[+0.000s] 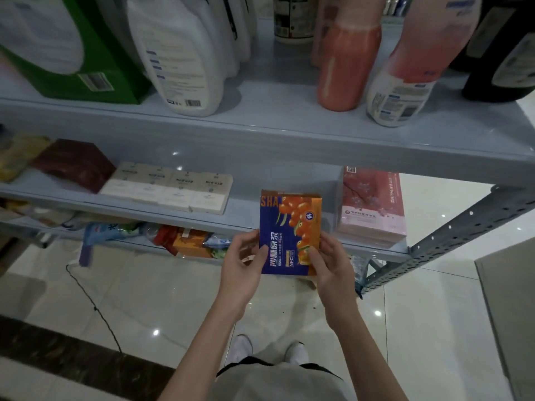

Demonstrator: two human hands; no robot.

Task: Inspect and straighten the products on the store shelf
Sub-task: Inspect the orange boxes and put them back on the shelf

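I see the box point(291, 233) held upright in front of the middle shelf point(247, 208). The left hand point(241, 266) grips its left edge, thumb on the front. The right hand point(333, 264) grips the lower right edge likewise. On the shelf, 4 white boxes point(168, 186) lie to the left and a pink pack point(373, 206) to the right.

You stand on glossy white floor tiles point(150, 287) glinting with small spots of light, with a dark stone border strip point(58, 345) at lower left. Ahead is a pale grey-blue metal shelf unit point(260, 131) with a perforated steel upright point(451, 227) at its right. A thin black cable point(95, 309) trails over the tiles.
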